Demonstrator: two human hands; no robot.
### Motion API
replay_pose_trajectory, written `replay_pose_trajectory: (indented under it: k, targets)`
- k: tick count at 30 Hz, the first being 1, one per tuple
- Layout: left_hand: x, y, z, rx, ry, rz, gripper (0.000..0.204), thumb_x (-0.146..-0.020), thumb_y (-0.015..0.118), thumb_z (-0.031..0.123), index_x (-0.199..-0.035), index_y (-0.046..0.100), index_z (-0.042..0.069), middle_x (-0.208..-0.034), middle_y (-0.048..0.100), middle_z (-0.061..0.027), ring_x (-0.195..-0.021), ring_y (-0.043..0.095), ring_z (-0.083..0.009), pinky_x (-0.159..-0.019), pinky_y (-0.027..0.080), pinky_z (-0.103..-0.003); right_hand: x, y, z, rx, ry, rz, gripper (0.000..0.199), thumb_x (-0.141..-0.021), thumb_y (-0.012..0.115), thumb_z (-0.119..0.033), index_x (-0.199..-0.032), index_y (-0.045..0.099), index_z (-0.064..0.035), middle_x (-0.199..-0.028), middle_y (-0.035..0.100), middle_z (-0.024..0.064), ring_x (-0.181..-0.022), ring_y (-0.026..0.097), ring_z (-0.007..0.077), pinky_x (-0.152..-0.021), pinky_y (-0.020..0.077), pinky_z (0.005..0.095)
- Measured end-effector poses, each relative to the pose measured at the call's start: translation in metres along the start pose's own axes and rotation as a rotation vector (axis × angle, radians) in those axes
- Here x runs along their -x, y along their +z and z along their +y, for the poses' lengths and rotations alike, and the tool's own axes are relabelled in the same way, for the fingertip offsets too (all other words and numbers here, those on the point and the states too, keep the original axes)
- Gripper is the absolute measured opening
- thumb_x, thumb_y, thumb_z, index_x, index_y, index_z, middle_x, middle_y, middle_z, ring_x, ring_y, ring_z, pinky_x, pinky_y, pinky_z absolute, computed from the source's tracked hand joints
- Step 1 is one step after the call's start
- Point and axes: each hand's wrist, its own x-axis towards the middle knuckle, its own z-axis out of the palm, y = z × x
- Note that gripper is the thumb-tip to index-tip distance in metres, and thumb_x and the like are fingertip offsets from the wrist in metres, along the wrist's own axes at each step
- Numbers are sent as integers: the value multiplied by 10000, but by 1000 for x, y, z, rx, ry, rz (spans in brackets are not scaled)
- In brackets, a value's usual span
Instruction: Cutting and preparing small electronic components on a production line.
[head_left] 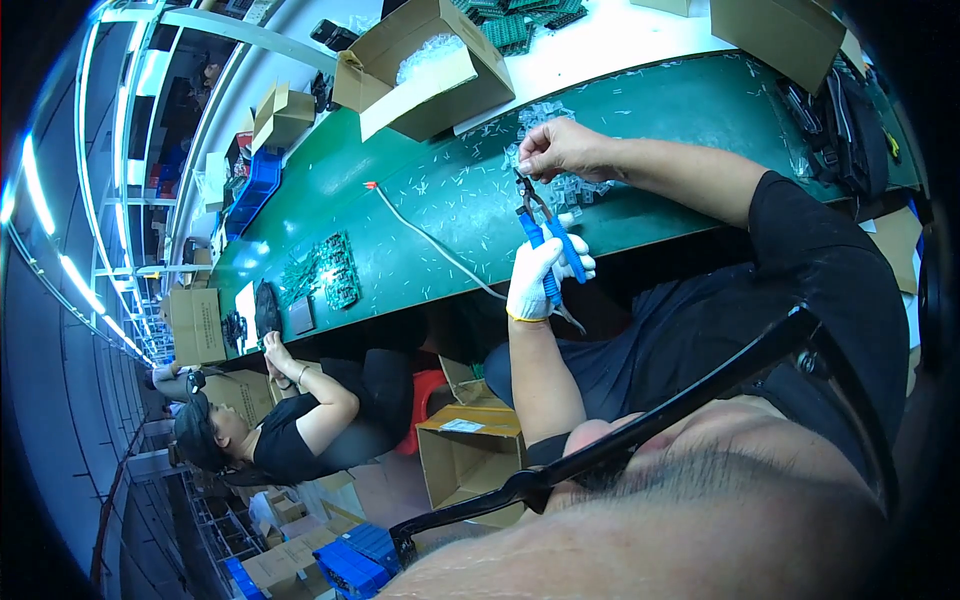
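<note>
In my left hand [540, 272], which wears a white glove with a yellow cuff edge, is a pair of blue-handled nippers [533, 228], their dark jaws pointing up and away. My bare right hand [562, 150] meets the jaw tips, thumb and fingers pinched together on a small pale piece [522, 169], partly hidden by the fingers. Beneath and beside that hand, clear plastic parts [580, 190] lie heaped, with more of them [543, 113] just beyond. Thin clear slivers [468, 190] are strewn over the green table [440, 262].
A white cable with a red tip [371, 185] crosses the table to its near edge. An open cardboard box [435, 100] holds clear pieces. Green circuit boards [335, 270] lie left. A black bag [850, 130] sits right. At left, a co-worker [300, 420] reaches to the table.
</note>
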Motion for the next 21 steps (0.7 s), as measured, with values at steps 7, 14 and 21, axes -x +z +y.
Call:
replay_pose_trajectory:
  k: [7,14,21]
  targets:
    - [1,-2,-2,34,-22,10,594,-973,636,274,-1420,431,-58,-1070,678,-207,-904,720,-347,-827,608,-495,2,6,0,37,8,71,127,-896,784,-116,-938,713,-19,-876,701,54,-809,666,146,-739,575,308]
    - [0,4,-1,92,-21,-63,623,-970,633,221,-1467,366,-45,-1126,658,-216,-985,704,-354,-867,599,-506,6,12,-1,-39,27,92,134,-905,774,-106,-949,698,-5,-900,707,71,-810,666,155,-750,574,304]
    - [1,5,-1,93,-56,-44,668,-964,630,169,-1509,299,-30,-1132,648,-208,-1000,696,-350,-876,601,-515,4,11,4,-105,13,79,132,-901,779,-105,-955,697,-17,-898,709,63,-797,664,145,-745,571,298]
